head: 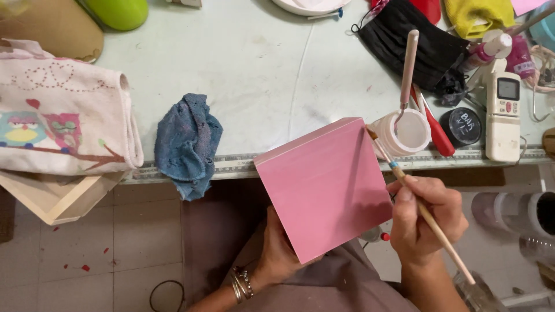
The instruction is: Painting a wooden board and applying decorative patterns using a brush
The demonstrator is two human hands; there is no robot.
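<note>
Over the lap, left hand gripping pink box, right hand pinching paintbrush — bristles up-left

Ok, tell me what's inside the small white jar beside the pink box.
A pale-handled tool stands in the small white jar, its tip in whitish contents. The jar's bottom is hidden by that fill, and the pink box covers its left edge.

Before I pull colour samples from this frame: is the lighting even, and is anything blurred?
Head view: soft, even light on the pink box, no glare; faint shadow beside the blue rag; the clear containers at lower right look blurred; right hand and brush sharp.
</note>
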